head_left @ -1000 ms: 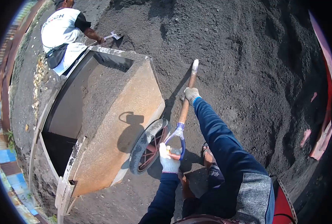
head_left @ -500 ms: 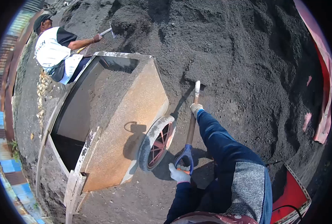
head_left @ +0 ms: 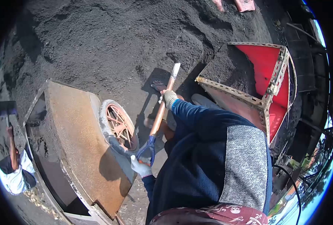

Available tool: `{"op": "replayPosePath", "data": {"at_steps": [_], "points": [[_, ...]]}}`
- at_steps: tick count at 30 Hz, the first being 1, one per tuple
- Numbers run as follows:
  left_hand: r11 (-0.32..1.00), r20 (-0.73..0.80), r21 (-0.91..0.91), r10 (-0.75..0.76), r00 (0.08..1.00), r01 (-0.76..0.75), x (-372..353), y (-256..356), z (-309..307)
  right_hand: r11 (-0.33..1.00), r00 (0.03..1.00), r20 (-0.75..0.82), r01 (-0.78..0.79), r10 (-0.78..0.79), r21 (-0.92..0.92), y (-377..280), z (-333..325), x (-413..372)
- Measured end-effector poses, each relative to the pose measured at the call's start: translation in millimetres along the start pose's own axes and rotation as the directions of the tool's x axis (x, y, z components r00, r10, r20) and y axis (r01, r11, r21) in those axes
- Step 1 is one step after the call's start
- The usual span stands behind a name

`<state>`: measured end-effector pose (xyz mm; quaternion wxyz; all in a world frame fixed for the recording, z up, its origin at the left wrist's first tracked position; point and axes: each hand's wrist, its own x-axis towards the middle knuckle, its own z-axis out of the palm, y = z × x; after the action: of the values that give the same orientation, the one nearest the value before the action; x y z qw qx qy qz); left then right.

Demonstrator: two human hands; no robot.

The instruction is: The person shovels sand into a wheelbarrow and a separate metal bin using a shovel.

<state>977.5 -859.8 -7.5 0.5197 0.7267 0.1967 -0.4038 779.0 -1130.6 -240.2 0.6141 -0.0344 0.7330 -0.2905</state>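
A long-handled shovel [head_left: 159,118] slants across the middle, with a wooden shaft, a blue D-shaped grip and a pale metal neck. My gloved left hand [head_left: 141,167] is closed around the D-grip, low beside the brown cart's wheel. Further up, my gloved right hand [head_left: 169,98] wraps the shaft below the neck. Dark sand [head_left: 188,47] is heaped at the shovel's far end and hides the blade. To the right of that end stands a red-lined cart [head_left: 232,87] with a perforated metal frame, part filled with dark sand.
At left is a brown cart [head_left: 80,131] with a red-spoked wheel [head_left: 119,125]. Beyond it a co-worker [head_left: 14,170] raises a shovel [head_left: 6,108]. A large dark sand pile [head_left: 99,45] rises ahead. A bare foot [head_left: 158,85] shows near my right hand.
My view has swung right, bringing the red-lined cart in fully. The shovel's far end has left the pile by the brown cart, with sand at its end. Both hands keep their hold.
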Motion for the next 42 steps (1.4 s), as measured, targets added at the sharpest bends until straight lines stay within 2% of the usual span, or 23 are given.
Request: {"op": "replayPosePath", "data": {"at_steps": [1, 3, 4, 5, 7, 9, 10, 14, 15, 17, 18, 20, 21, 23, 26, 27, 29, 30, 32, 34, 37, 38, 42], "points": [[1.0, 0.247, 0.015, -0.024, 0.969, 0.021, 7.3, 4.7, 1.3, 0.954, 1.0, 0.015, 0.005, -0.01, 0.299, -35.1, -27.0, -32.1], [0.979, 0.458, 0.084, 0.125, 0.88, -0.183, -21.2, 40.9, 54.9, 0.921, 0.993, -0.082, -0.042, 0.08, 0.388, -109.9, -84.5, -48.9], [0.944, 0.542, 0.184, 0.134, 0.83, -0.273, -52.7, 72.6, 87.6, 0.892, 0.996, -0.048, 0.085, -0.071, 0.444, -135.4, -115.1, -55.7], [0.862, 0.582, 0.193, 0.283, 0.762, -0.468, -81.2, 89.9, 105.9, 0.862, 0.987, -0.046, 0.155, -0.151, 0.482, -150.0, -139.4, -45.2], [0.891, 0.639, 0.176, 0.22, 0.737, -0.419, -93.9, 94.4, 98.4, 0.869, 0.993, -0.009, 0.105, -0.114, 0.484, -170.3, -135.6, -84.1], [0.836, 0.701, 0.2, 0.242, 0.671, -0.511, -98.5, 107.4, 69.0, 0.884, 0.995, 0.09, 0.004, -0.052, 0.467, -161.8, -107.2, -115.9], [0.946, 0.64, 0.066, 0.204, 0.741, -0.317, -102.2, 107.9, 54.9, 0.889, 0.99, 0.129, -0.005, -0.061, 0.459, -148.6, -91.4, -116.4], [0.963, 0.651, -0.042, 0.229, 0.724, -0.266, -76.3, 88.9, -20.3, 0.898, 0.913, 0.402, -0.233, 0.07, 0.373, -113.4, 7.3, -163.3], [0.993, 0.467, 0.043, 0.074, 0.881, -0.107, -94.2, 91.0, -19.5, 0.95, 0.919, 0.389, -0.178, 0.067, 0.256, -96.7, 31.4, -162.3], [0.979, 0.647, -0.205, 0.122, 0.752, 0.017, -90.7, 70.1, -32.5, 0.993, 0.899, 0.43, -0.11, 0.085, 0.034, -68.9, 73.5, -157.9], [0.963, 0.489, -0.249, 0.031, 0.872, 0.105, -95.8, 63.0, -31.3, 0.992, 0.896, 0.428, -0.081, 0.116, -0.099, -67.2, 91.7, -173.3], [0.896, 0.362, -0.371, -0.103, 0.927, 0.244, -108.4, 64.4, -23.5, 0.964, 0.874, 0.463, -0.025, 0.149, -0.264, -59.3, 129.5, -194.3], [0.802, 0.546, -0.486, -0.03, 0.837, 0.346, -98.0, 47.1, -31.5, 0.94, 0.87, 0.463, -0.001, 0.17, -0.342, -53.0, 148.0, -201.4], [0.83, 0.31, -0.534, 0.013, 0.951, 0.163, -104.0, 72.1, -4.6, 0.847, 0.87, 0.445, 0.066, 0.21, -0.528, 1.3, 208.8, -149.7], [0.685, 0.246, -0.706, -0.001, 0.969, 0.179, -71.2, 76.7, 41.7, 0.635, 0.851, 0.44, 0.175, 0.287, -0.752, -34.2, 272.4, -163.1], [0.695, 0.196, -0.71, 0.038, 0.98, 0.115, -55.5, 98.8, 81.5, 0.359, 0.773, 0.594, 0.502, 0.22, -0.787, -7.5, 306.1, -93.1], [0.733, 0.323, -0.68, 0.314, 0.893, -0.011, 25.6, 137.8, 164.8, 0.602, 0.805, 0.522, 0.276, 0.281, -0.749, -5.1, 416.5, 32.3], [0.749, 0.248, -0.647, 0.382, 0.89, -0.141, 81.8, 158.0, 214.8, 0.672, 0.817, 0.445, 0.098, 0.366, -0.734, -108.8, 468.9, -21.1], [0.736, 0.165, -0.643, 0.404, 0.9, -0.213, 167.5, 184.0, 281.6, 0.654, 0.817, 0.48, 0.176, 0.32, -0.736, -167.3, 554.8, 20.6], [0.584, 0.31, -0.807, 0.3, 0.902, 0.084, 181.1, 186.8, 282.9, 0.714, 0.762, 0.557, 0.185, 0.329, -0.675, -159.8, 566.1, 54.8], [0.561, 0.041, -0.828, 0.029, 0.999, 0.018, 202.0, 128.8, 280.3, 0.615, 0.853, 0.479, 0.267, 0.207, -0.742, -132.5, 532.9, 54.6], [0.56, -0.065, -0.828, -0.053, 0.996, -0.024, 201.6, 109.5, 282.7, 0.774, 0.844, 0.497, 0.174, 0.201, -0.609, -87.5, 529.8, 107.4], [0.605, -0.291, -0.795, -0.32, 0.902, -0.042, 200.4, 54.5, 294.8, 0.697, 0.863, 0.487, 0.267, 0.136, -0.666, -101.4, 491.7, 79.3]]}}
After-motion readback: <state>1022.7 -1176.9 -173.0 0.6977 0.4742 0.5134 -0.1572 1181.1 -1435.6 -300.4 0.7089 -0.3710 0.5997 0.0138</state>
